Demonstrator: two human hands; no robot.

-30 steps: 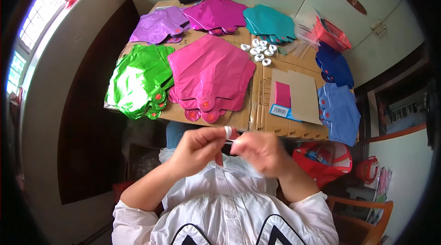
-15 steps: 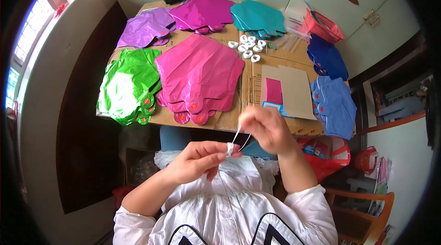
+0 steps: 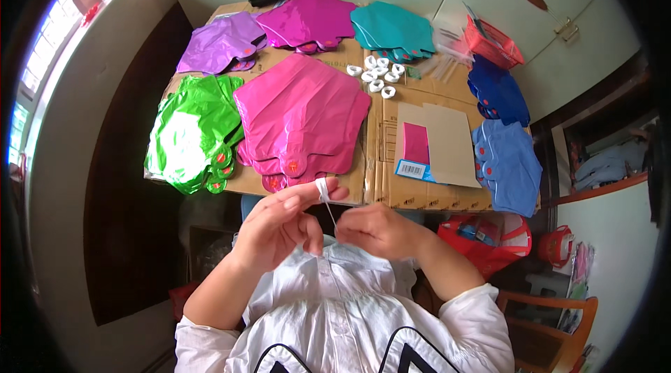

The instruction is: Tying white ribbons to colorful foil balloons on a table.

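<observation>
White ribbon (image 3: pixel 322 189) is wound round the outstretched fingers of my left hand (image 3: pixel 272 226), near their tips, while the lower fingers curl. From that loop a thin length runs down to my right hand (image 3: pixel 377 231), whose fingers are closed on it and slightly blurred. Both hands are in front of my chest, at the table's near edge. Just beyond my left fingertips lies a stack of pink foil sheets (image 3: pixel 300 107) with rounded tabs, like flat foil balloons. Several small white ribbon coils (image 3: pixel 375 85) are grouped on the cardboard to its right.
Cardboard (image 3: pixel 377 156) covers the table. Green (image 3: pixel 192 128), lilac (image 3: pixel 220 43), magenta (image 3: pixel 307 20), teal (image 3: pixel 393 27), dark blue (image 3: pixel 498 90) and light blue (image 3: pixel 509 163) foil stacks ring it. A beige card (image 3: pixel 451 142) and red basket (image 3: pixel 491 41) are at right; a red bag (image 3: pixel 500 240) is below.
My left hand has risen, and the ribbon is now round its fingers close to the table edge. My right hand has swung down and left, drawing the ribbon below the left fingers.
</observation>
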